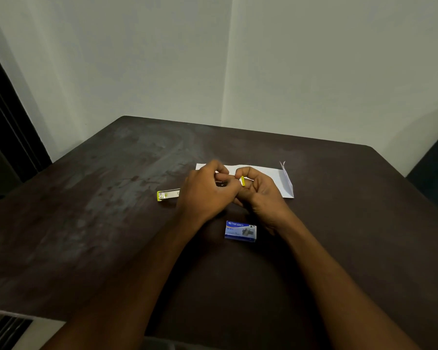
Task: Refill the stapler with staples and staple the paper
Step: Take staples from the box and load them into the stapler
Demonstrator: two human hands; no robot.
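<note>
The refill step is in hand, and by the look of things it is at its opening stage: the stapler is being taken apart or opened, and no staples are out yet. The box of staples [240, 231], blue and apparently closed, lies on the table [111, 223] just below the hands, near the middle of the frame.

The right hand [261, 192] pinches a small yellow-tipped piece [242, 181] between thumb and fingers. It is likely the stapler's pusher or its far end, though which is too small to tell. The left hand [208, 190] has its fingers curled toward that same piece. Whether it grips anything is hidden by its own back.

The stapler [168, 194], silver metal with a yellow end, lies on the table at centre left, and its right end goes under the left hand. The paper [285, 183], white and folded with one corner raised, lies behind the hands, right of centre.

The next move probably calls for opening the box and pulling out a strip of staples. That would need one hand freed.
</note>
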